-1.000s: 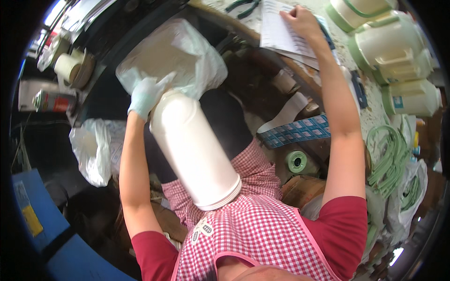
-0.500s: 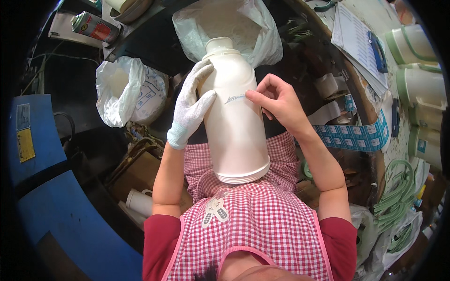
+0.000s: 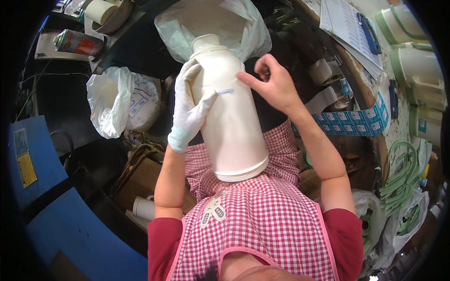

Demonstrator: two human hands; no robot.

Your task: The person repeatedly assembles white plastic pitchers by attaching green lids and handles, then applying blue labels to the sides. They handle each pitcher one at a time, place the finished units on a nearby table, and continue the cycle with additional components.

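Note:
A large white plastic bottle-shaped shell (image 3: 234,122), with a narrow neck and a ridged base, leans across my lap against the checked apron (image 3: 262,215). My left hand (image 3: 191,105), in a pale knit glove, grips its left side, thumb across the front. Near that thumb a small blue printed label (image 3: 225,92) sits on the shell. My bare right hand (image 3: 274,86) is at the shell's upper right, its thumb stretched out to the surface and its other fingers loosely curled apart from the thumb. Nothing shows between those fingers.
A roll strip of blue labels (image 3: 347,122) hangs at right, below papers (image 3: 349,33) on the worn table. White-and-green jugs (image 3: 417,70) stand far right, above green handles (image 3: 401,178). White bags (image 3: 110,103) stand left and ahead, a spray can (image 3: 79,43) upper left, blue panels (image 3: 84,234) lower left.
My right thumb has moved up and left off the label area and away from the curled fingers. The shell has tipped slightly left, with my left hand still on it. The view has shifted a little.

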